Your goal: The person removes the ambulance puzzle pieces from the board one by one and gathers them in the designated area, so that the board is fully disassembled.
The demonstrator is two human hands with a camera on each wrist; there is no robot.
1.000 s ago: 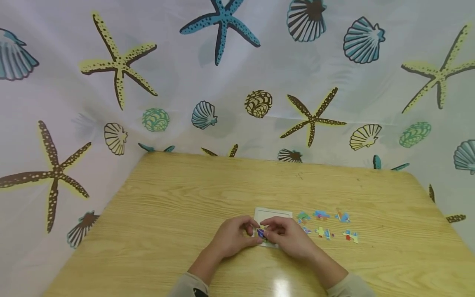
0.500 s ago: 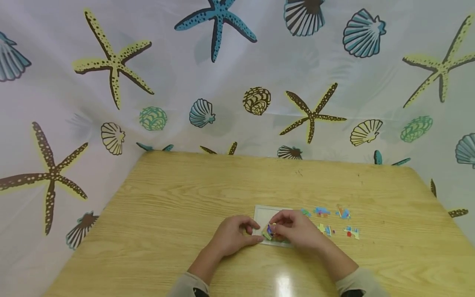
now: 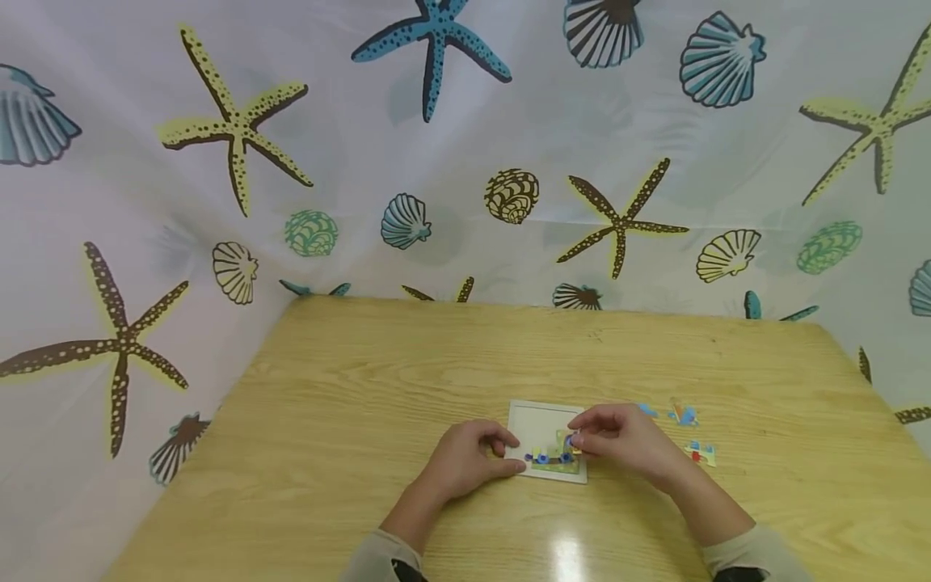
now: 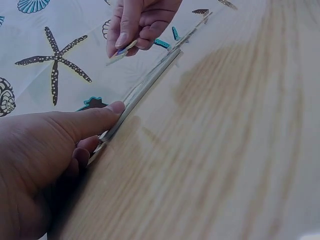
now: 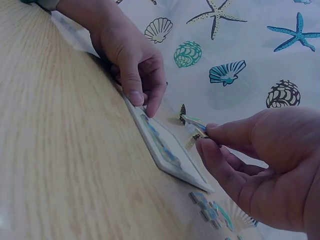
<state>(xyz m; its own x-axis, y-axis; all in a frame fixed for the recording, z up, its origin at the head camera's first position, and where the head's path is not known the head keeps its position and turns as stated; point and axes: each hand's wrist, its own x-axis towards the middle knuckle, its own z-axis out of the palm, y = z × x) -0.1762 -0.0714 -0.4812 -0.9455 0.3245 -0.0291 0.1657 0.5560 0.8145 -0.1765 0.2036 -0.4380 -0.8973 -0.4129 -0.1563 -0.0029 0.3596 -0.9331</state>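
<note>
A small white puzzle tray (image 3: 536, 417) lies on the table, with a row of joined jigsaw pieces (image 3: 547, 463) along its near edge. My left hand (image 3: 465, 462) holds the tray's near left side, the thumb on its edge and the other fingers curled beside it. Above the tray's right part, my right hand (image 3: 631, 443) pinches a colourful jigsaw piece (image 5: 195, 123) between thumb and fingers. In the left wrist view that jigsaw piece (image 4: 126, 49) is tilted and raised over the tray. Its picture side is partly hidden by the fingertips.
Loose jigsaw pieces lie right of the tray: a blue-orange piece (image 3: 684, 415) and a yellow-red piece (image 3: 701, 453); others are partly behind my right hand. The wooden table (image 3: 349, 420) meets a shell-patterned cloth (image 3: 451, 259) at the back and sides.
The right hand, which worked beside the left one over the tray, has moved right with the jigsaw piece, uncovering the joined row. The left hand stays at the tray's left side.
</note>
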